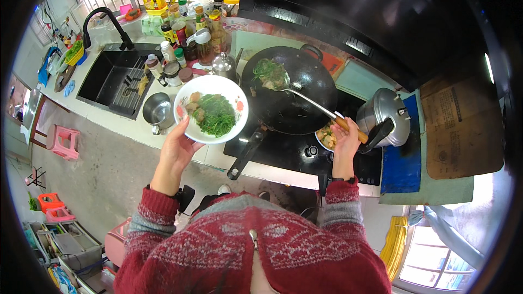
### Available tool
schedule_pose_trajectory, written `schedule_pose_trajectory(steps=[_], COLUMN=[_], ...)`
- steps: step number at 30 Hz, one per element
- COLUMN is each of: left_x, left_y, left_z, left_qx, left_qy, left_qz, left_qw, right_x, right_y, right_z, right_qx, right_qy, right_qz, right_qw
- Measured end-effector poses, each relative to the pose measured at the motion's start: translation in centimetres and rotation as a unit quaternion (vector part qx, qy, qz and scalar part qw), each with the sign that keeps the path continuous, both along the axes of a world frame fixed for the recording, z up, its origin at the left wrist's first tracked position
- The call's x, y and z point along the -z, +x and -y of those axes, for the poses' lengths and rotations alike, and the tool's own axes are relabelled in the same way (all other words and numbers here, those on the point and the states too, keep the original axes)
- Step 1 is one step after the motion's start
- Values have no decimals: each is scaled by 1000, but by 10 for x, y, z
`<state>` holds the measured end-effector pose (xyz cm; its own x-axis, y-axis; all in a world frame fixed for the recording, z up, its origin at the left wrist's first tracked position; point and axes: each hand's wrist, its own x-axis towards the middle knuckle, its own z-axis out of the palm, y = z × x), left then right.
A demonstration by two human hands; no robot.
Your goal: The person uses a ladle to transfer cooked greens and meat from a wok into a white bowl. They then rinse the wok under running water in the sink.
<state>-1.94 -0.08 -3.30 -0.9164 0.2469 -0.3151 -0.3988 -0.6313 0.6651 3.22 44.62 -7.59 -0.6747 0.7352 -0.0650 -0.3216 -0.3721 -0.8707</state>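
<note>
My left hand (176,151) grips the rim of a white bowl (241,90) with red flower prints, raised beside the wok. Green leafy vegetables (217,115) and brownish meat chunks (196,108) lie in it. In my right hand (345,139) is the wooden handle of a metal ladle (306,100). The ladle's head rests over the upper left of a black wok (290,114), under a heap of greens and meat (269,74). Otherwise the wok shows mostly bare dark metal. Partly hidden by my right hand, another bowl of cooked food (326,136) stands on the black glass hob (282,153).
A pressure cooker (382,116) stands right of the wok, its black handle near my right hand. The wok's long handle (245,155) juts past the counter edge. Left are a metal cup (158,110), seasoning bottles (171,69) and a black sink (110,73). A range hood (327,16) hangs above.
</note>
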Motion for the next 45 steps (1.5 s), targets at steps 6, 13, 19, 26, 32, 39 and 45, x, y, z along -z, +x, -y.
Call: schedule_pose_trajectory(steps=[6,13,19,26,32,39,45], left_x=[4,9,18,30,28,24,25], left_y=[-29,-61,-81,-93,-85,-75,-80], left_z=[-33,-81,-111,-128,-127,-121,-114], left_qx=[55,98,151,197,207,198,201], left_qy=[-5,5,28,91,119,114,126], left_qz=[-1,15,30,28,2,-6,-5], left_qw=[998,995,988,976,971,974,971], right_x=[-34,-120,-183,-222,-237,-276,-270], right_y=[40,77,104,104,102,127,136], right_z=[-18,-20,-27,-7,55,100,104], right_qx=[22,54,27,-16,-70,-83,-102], right_qy=[61,106,132,158,426,768,828], right_qz=[-24,-45,-67,-52,-35,-88,-92], right_qw=[998,992,989,986,901,629,544])
